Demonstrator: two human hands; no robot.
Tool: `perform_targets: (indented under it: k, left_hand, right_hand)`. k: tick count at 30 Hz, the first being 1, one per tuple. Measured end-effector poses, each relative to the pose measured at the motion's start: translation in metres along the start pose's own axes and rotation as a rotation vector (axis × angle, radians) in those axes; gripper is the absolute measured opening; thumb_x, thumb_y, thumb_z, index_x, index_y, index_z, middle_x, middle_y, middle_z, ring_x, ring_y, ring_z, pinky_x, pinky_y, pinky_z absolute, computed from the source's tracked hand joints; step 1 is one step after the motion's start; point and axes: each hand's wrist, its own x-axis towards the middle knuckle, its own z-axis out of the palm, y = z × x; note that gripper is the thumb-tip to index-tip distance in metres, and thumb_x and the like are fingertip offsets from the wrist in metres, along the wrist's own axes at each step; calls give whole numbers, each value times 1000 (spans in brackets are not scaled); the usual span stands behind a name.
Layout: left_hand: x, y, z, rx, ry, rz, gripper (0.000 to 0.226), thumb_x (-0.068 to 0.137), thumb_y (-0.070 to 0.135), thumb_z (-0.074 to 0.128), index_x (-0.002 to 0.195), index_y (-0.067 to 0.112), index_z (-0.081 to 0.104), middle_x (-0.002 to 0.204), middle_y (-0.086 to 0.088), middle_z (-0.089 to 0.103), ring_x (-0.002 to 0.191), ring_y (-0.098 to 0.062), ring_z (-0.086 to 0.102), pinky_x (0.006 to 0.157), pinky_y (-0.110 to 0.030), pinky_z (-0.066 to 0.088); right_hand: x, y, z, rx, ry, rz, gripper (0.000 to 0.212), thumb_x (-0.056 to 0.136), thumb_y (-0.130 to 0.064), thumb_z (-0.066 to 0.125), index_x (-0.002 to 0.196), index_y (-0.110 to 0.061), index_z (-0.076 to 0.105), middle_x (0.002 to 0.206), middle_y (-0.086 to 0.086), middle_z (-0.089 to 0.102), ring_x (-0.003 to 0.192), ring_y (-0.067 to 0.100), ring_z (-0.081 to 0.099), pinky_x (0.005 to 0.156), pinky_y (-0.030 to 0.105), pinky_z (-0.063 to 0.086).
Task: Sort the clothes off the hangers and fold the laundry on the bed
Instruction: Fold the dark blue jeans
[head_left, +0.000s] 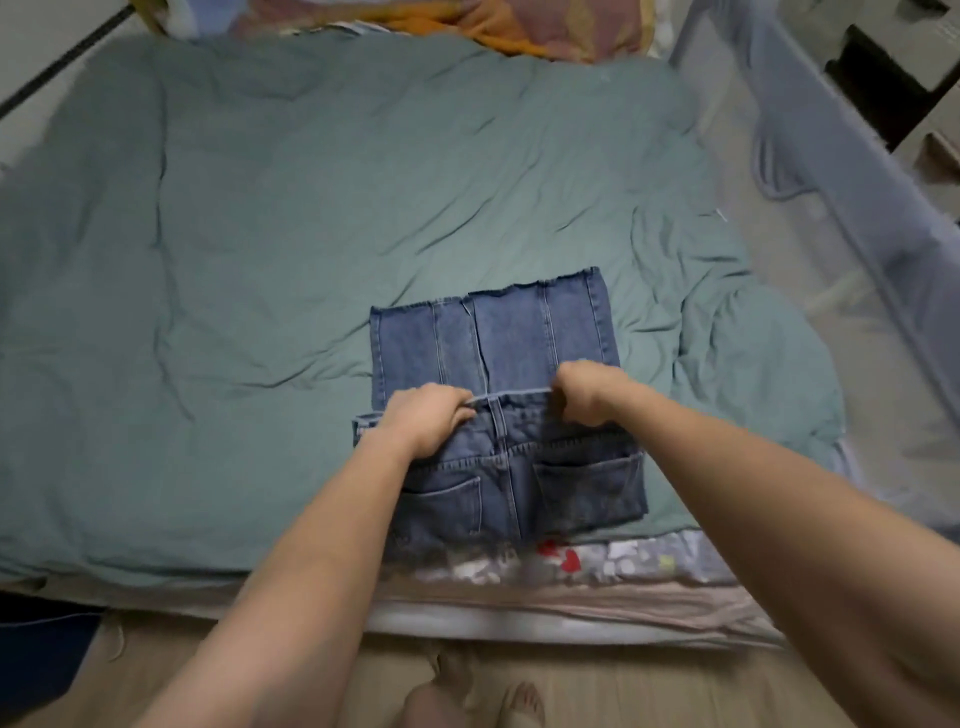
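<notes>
Bare feet stand on the pale striped floor at the bottom edge of the view, just short of the bed's near side. Two bare forearms reach forward from there over the mattress edge, where a patterned grey sheet with red and white marks shows beneath a beige layer. Beyond it spreads the rumpled teal-green duvet that covers most of the bed. On this duvet, near its front edge and a little right of centre, lies the pair of blue denim jeans, folded so that the seat with its two back pockets faces up nearest the person and the frayed leg hems lie doubled over at the far end. The left hand has its fingers curled round the waistband at the left, and the right hand grips the same band at the right, knuckles up; the two hands are apart, with the centre seam between them. The band seems lifted slightly off the legs below, though blur makes this uncertain. At the head of the bed sits a bunched orange and pink patterned blanket. Along the right side runs a pale grey-blue mesh bed rail.
</notes>
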Motion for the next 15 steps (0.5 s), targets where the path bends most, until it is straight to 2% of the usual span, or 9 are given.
perform_targets:
  k: [3,6,9,12,15]
  left_hand:
    - [56,-32,-14,-5,105,-26,25,102,42,38,108,29,58,116,-6,66,108,-32,60,81,-38,45]
    - [116,-59,-18,15,178,-36,26,102,42,37,110,29,58,115,-5,67,107,-31,61,74,-34,38]
    - [187,-87,-11,49,192,-40,26,102,39,38,110,27,60,111,-2,69,108,-26,60,77,-33,28]
    - [254,-113,11,33,181,-59,26,102,38,39,108,26,61,108,-1,69,109,-24,58,85,-35,28]
    - [308,-133,39,11,152,-70,28,102,38,38,110,25,62,108,-1,69,109,-24,58,86,-36,27]
  right_hand:
    - [49,7,-25,-4,248,81,22,87,-10,57,109,-11,63,111,14,62,100,34,61,75,35,39]
    - [104,12,-37,-56,372,171,21,88,-9,57,108,-14,62,111,11,64,104,31,60,90,37,37]
    - [173,21,-42,-133,377,187,20,89,-10,53,107,-16,59,110,10,66,109,28,56,94,37,33]
    - [237,33,-40,-178,325,180,22,92,-8,45,111,-14,54,112,10,65,110,28,54,93,38,31]
    - [293,45,-33,-192,270,180,23,92,-6,42,112,-12,52,114,11,64,111,27,54,96,38,29]
